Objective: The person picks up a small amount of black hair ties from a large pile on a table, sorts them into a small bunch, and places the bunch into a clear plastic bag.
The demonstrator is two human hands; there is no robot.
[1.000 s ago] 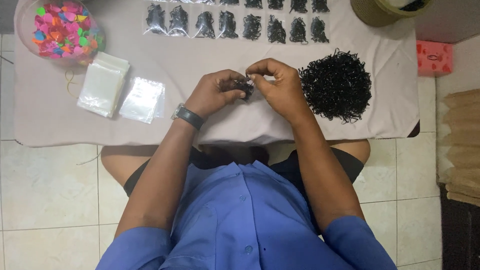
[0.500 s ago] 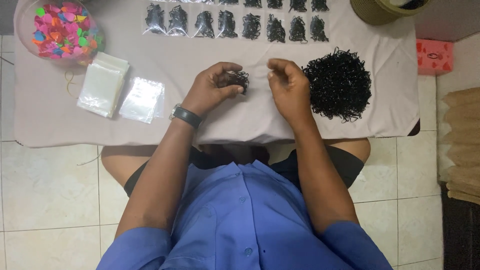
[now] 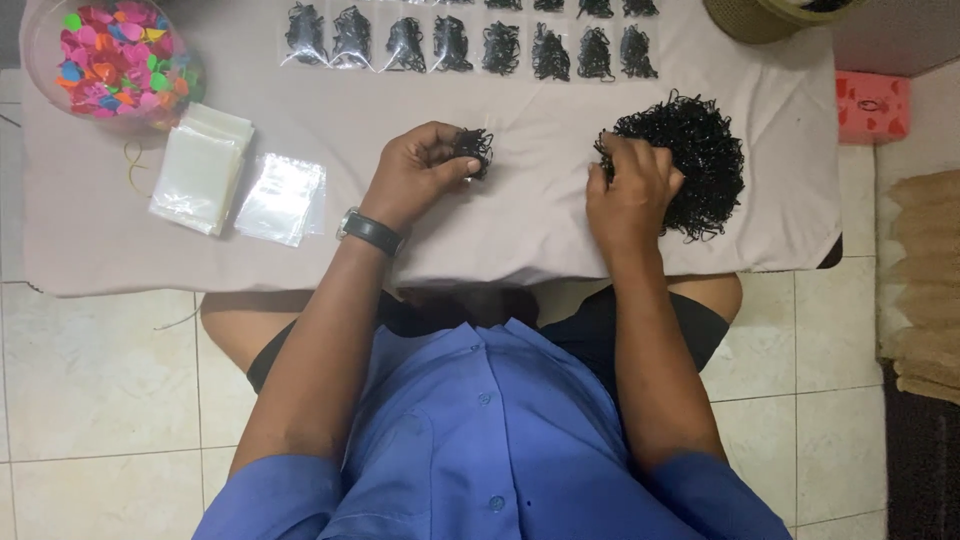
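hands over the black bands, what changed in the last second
The right hand left the small bunch and moved right onto the big pile. The left hand kept hold of the bunch. Filled bags, empty bags and bowl stayed put.

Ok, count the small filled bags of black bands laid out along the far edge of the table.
8 fully visible filled bags lie in a row along the far edge, from left of centre to the right end. More bags peek in above, cut off by the frame, so the total may be higher.
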